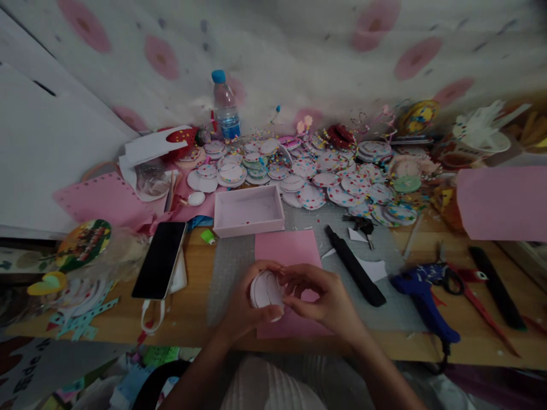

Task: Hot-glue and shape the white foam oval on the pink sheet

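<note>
A small stack of white paper discs [265, 289] is held above a pink sheet [290, 245] near the front of the desk. My left hand [245, 304] curls around the discs from the left, thumb along their lower edge. At their right edge, the bent fingers of my right hand [318, 293] touch the discs; whether they pinch a separate piece is too small to tell. Below the sheet lies a grey cutting mat [231, 273]. Just behind it stands an open pale pink box [248, 230].
Heaps of decorated paper discs [310, 196] cover the back of the desk beside a water bottle [226, 111]. A phone [160, 259] with a white cable lies left. On the right are a black cutter-like tool [354, 265], a blue glue gun [429, 302], scissors [453, 282] and keys [363, 225].
</note>
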`<state>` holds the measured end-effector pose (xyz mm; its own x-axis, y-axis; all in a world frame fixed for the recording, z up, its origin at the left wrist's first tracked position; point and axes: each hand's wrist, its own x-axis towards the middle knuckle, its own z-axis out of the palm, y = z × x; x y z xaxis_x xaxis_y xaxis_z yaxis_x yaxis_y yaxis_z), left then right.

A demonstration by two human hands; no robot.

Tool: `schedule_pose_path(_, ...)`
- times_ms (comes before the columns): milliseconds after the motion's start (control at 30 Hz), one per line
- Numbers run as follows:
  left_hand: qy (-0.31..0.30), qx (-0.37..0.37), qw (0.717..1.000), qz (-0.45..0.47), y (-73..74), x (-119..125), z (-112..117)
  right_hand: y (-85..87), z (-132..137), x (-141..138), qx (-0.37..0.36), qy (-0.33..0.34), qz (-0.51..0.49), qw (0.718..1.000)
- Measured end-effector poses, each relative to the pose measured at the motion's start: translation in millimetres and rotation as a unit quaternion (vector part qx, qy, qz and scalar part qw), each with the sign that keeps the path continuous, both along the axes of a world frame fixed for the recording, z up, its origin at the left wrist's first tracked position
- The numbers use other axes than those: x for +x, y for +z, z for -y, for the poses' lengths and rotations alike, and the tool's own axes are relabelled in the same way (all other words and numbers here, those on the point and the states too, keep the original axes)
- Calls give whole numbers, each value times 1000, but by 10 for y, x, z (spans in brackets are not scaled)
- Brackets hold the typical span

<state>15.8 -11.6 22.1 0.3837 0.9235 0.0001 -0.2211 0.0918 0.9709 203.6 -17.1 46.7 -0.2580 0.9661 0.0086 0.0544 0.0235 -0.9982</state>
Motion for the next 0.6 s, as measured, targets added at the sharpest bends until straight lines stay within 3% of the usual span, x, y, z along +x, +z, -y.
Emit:
schedule_pose_path(167, -5, -68, 996, 57, 0, -2, -39, 45, -39, 52, 15, 13, 29, 999)
schedule_pose_path(267, -17, -150, 977, 149, 7, 15, -55, 22, -41, 72, 15, -4, 64, 998)
schedule_pose_path(367, -32, -187, 966, 174, -10, 41, -58, -19, -38, 57, -14, -20, 82, 996)
schedule_pose_path(467, -20, -138, 985, 103, -57, 52, -59, -61, -45, 48, -28, -33, 87, 995)
schedule_pose_path(533, -8, -47, 999, -3, -90, 37, -65, -97, -62, 70, -19, -58, 100, 993)
schedule_pose_path(600, -12, 52, 991, -120, -114, 4, -75, -149, -88, 108, -1, -86, 123, 989)
